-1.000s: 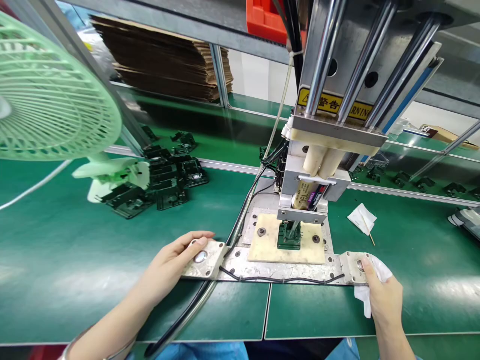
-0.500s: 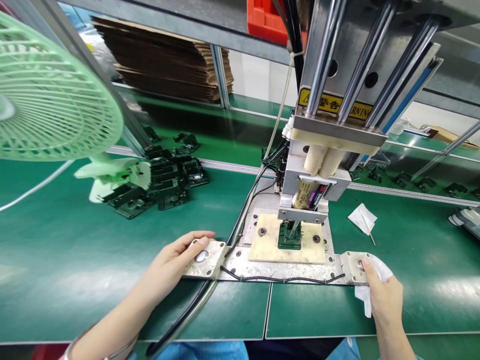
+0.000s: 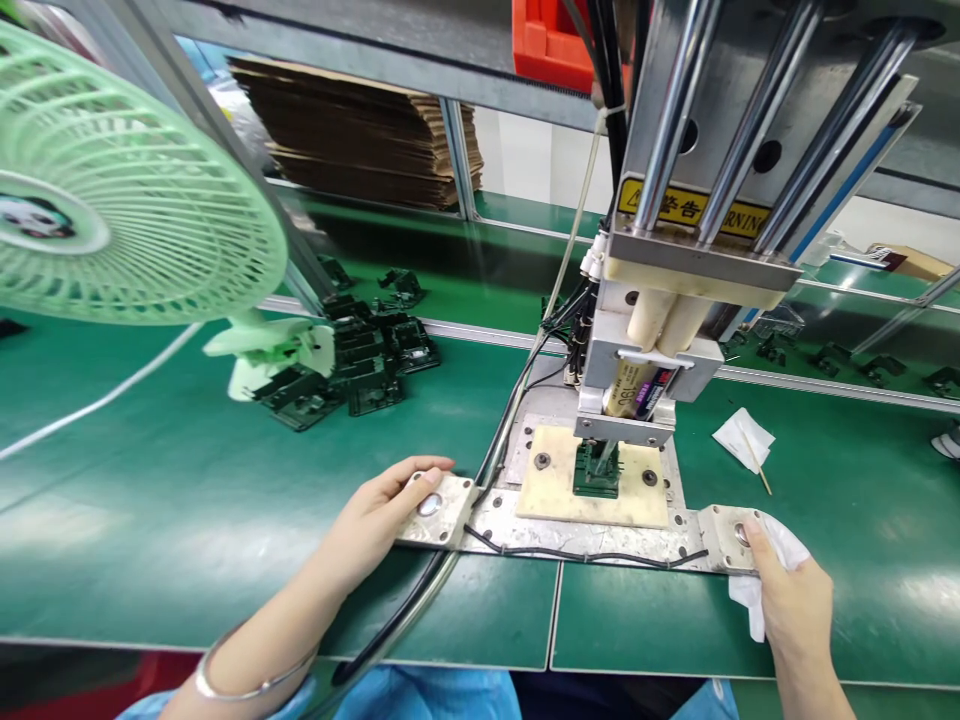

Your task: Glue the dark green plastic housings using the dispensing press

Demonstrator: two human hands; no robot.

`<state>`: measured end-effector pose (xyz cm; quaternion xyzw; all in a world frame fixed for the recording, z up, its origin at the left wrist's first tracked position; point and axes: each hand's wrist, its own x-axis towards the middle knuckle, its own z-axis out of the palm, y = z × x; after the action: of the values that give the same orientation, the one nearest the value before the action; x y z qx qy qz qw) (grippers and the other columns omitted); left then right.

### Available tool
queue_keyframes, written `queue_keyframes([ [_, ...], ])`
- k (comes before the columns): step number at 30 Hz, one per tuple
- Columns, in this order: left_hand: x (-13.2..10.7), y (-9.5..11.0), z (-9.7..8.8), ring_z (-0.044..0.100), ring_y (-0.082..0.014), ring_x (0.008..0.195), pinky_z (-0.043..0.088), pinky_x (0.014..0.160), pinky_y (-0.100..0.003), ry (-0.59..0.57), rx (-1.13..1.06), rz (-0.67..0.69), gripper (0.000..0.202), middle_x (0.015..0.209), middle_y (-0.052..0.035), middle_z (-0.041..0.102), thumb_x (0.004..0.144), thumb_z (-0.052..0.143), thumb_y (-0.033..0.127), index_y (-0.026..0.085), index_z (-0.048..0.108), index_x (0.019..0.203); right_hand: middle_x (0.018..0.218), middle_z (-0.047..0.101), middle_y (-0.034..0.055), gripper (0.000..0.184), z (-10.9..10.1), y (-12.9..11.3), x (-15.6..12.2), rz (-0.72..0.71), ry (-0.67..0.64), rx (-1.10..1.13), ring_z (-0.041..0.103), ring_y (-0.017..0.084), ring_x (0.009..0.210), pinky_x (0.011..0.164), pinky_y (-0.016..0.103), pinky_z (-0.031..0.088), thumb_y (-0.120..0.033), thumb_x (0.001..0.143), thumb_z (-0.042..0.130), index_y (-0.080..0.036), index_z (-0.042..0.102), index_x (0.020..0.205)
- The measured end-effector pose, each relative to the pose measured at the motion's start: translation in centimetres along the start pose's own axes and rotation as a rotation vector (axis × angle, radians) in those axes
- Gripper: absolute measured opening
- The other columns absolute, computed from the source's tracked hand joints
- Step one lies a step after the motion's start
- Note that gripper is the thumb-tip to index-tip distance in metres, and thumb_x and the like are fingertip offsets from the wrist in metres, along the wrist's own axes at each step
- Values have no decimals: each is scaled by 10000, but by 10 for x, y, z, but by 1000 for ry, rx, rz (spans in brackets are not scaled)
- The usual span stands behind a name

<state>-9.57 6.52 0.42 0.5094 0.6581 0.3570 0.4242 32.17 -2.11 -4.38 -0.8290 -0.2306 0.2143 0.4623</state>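
Note:
My left hand [image 3: 379, 515] grips the left button box [image 3: 454, 515], its thumb resting along the top beside the round metal button and its fingers around the far edge. At the other end of the metal base, my right hand [image 3: 799, 605] holds the right button box [image 3: 718, 535] with the thumb on its button. A crumpled white wipe [image 3: 748, 607] is pinched in that same hand. Between the boxes, a dark green plastic part [image 3: 595, 482] sits on a cream plate [image 3: 540, 500]. The nozzle of a glue cartridge [image 3: 628, 392], mounted in the dispensing machine [image 3: 697, 265], reaches down to the part.
A light green fan [image 3: 172, 220] stands at the left beside a pile of dark plastic parts [image 3: 367, 365]. Thick cables [image 3: 405, 610] run past the left box over the table edge. A folded white tissue with a wooden stick [image 3: 742, 438] lies at the right. Cardboard [image 3: 360, 140] is stacked behind.
The whole view has shifted, so everything appears slightly farther right and more of the fan shows. Both hands stay on their button boxes; the cartridge and green part look the same.

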Motion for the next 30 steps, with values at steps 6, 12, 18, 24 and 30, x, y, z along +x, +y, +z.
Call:
queue_keyframes([
  [6, -3, -5, 4, 547, -158, 607, 387, 565, -247, -53, -221, -38, 578, 720, -19, 646, 688, 730, 623, 140, 668, 1000, 689, 719, 109, 565, -6, -2, 2, -20, 83, -140, 677, 358, 718, 585, 416, 490, -717, 557, 758, -177, 748, 722],
  [12, -5, -9, 6, 543, -147, 597, 386, 569, -240, -42, -233, -28, 567, 725, -12, 641, 696, 734, 611, 139, 661, 1001, 569, 655, 90, 509, -8, 1, 5, 48, 111, -221, 601, 289, 534, 460, 379, 426, -715, 524, 788, -223, 658, 539],
  [18, -5, -9, 5, 540, -142, 601, 388, 562, -232, -37, -251, -31, 570, 730, -19, 652, 710, 727, 610, 133, 666, 1017, 606, 670, 104, 496, -9, -8, 0, 74, 68, -231, 616, 292, 587, 475, 368, 441, -689, 565, 772, -212, 639, 542],
  [24, -3, -6, 2, 546, -147, 607, 398, 559, -230, -53, -231, -49, 589, 727, -17, 658, 669, 762, 625, 140, 683, 995, 753, 730, 103, 565, -7, -10, -4, 53, 23, -168, 677, 353, 816, 639, 395, 515, -692, 575, 750, -163, 739, 773],
  [30, 2, -10, -2, 597, -172, 662, 444, 564, -231, -33, -168, -53, 591, 842, -46, 728, 657, 769, 648, 172, 710, 1002, 950, 757, 109, 680, -1, -7, -7, -27, 11, 31, 673, 371, 1005, 875, 430, 506, -690, 556, 749, -150, 767, 970],
])
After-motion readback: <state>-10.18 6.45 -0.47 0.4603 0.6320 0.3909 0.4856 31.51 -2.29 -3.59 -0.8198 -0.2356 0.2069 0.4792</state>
